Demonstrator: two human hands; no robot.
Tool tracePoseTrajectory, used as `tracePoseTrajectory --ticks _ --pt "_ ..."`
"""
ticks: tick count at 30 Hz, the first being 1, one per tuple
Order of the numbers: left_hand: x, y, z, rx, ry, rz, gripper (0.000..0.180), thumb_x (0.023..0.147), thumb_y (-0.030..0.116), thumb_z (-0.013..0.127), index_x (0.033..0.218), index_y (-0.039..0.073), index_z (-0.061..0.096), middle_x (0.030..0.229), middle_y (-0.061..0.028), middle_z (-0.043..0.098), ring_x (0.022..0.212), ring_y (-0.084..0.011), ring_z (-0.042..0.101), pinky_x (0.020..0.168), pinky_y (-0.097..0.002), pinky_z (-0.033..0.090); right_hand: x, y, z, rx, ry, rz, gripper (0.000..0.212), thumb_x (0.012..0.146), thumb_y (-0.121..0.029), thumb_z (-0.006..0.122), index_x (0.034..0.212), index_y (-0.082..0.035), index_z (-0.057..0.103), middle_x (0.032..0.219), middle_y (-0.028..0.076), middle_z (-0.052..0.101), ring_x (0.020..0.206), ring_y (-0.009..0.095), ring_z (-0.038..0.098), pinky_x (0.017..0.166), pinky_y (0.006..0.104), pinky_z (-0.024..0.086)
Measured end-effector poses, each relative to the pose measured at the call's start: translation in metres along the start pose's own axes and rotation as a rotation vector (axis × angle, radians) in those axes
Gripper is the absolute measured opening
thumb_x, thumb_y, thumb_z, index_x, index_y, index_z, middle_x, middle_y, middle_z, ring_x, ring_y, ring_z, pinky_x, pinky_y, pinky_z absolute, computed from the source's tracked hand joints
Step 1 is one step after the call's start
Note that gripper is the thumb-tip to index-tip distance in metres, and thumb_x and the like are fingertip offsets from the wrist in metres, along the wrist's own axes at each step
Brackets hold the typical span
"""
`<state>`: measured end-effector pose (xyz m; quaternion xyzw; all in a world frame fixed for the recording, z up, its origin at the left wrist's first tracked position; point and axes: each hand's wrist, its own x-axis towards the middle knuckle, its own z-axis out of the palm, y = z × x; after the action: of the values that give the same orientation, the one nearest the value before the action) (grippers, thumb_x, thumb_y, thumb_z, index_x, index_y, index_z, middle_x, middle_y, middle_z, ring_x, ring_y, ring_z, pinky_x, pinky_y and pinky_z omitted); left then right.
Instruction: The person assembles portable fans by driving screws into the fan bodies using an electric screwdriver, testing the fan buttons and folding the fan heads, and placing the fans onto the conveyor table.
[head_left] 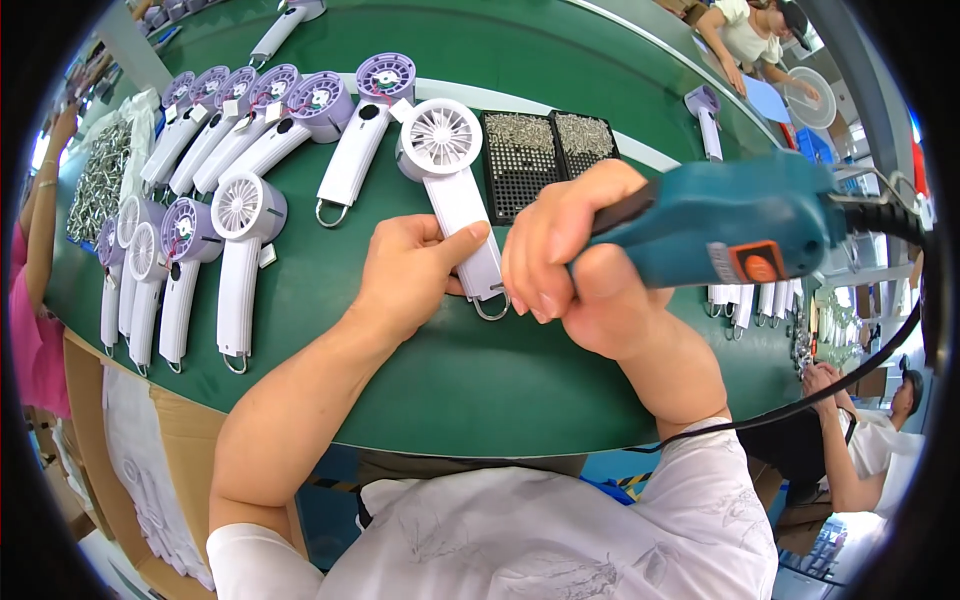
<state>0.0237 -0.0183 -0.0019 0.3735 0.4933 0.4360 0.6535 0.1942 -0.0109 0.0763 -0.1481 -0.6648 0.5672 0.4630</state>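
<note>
My left hand (402,268) grips the white handle of a handheld fan (462,215), its thumb across the handle. The fan lies on the green table with its round grille facing up and a metal wire loop at the near end. My right hand (590,270) is wrapped round a teal electric screwdriver (720,225) with an orange switch. The screwdriver's front end is hidden behind my right fingers, close to the loop end of the handle. Just beyond my right hand, a black perforated tray (512,200) holds many small screws.
Several purple and white fans lie to the left, some with open heads (385,75). Metal loops fill a bag-lined container (100,180) at far left. A second screw tray (580,165) adjoins the first. The screwdriver's black cable (860,375) curves down the right side. Co-workers are around the table.
</note>
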Motion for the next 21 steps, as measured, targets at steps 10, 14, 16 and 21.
tracePoseTrajectory --ticks 10,14,16,21 --pt "-0.003 0.002 0.003 -0.017 0.01 -0.027 0.031 0.092 0.019 0.071 0.091 -0.012 0.07 0.081 -0.0145 0.072 0.069 -0.0188 0.071 0.06 -0.0318 0.06 0.0 0.006 -0.001 0.063 -0.027 0.012 0.03 0.096 -0.032 0.069 0.095 -0.008 0.05 0.06 0.003 0.053 0.048 0.013 0.049 0.046 0.0294 0.045" --pt "-0.003 0.001 0.003 -0.017 0.012 -0.015 0.031 0.093 0.019 0.07 0.092 -0.012 0.07 0.083 -0.0149 0.072 0.07 -0.0199 0.072 0.06 -0.0323 0.06 -0.006 0.003 0.004 0.006 0.005 0.011 0.034 0.094 -0.038 0.072 0.096 -0.01 0.052 0.062 0.001 0.054 0.051 0.013 0.051 0.05 0.0291 0.046" --pt "-0.001 -0.002 0.001 -0.096 0.017 -0.002 0.032 0.094 0.021 0.07 0.094 -0.011 0.069 0.086 -0.0155 0.072 0.072 -0.0206 0.072 0.061 -0.0326 0.06 -0.008 -0.004 0.007 0.002 0.007 -0.006 0.038 0.093 -0.042 0.072 0.1 -0.01 0.053 0.063 0.0 0.053 0.053 0.013 0.052 0.051 0.0296 0.046" --pt "-0.001 0.0 -0.002 -0.152 -0.006 0.01 0.034 0.095 0.023 0.07 0.098 -0.011 0.068 0.089 -0.0161 0.072 0.075 -0.0209 0.072 0.062 -0.032 0.06 -0.007 -0.001 0.012 0.122 0.02 -0.224 0.026 0.089 -0.018 0.075 0.103 -0.004 0.059 0.069 0.003 0.06 0.062 0.014 0.06 0.058 0.0291 0.051"
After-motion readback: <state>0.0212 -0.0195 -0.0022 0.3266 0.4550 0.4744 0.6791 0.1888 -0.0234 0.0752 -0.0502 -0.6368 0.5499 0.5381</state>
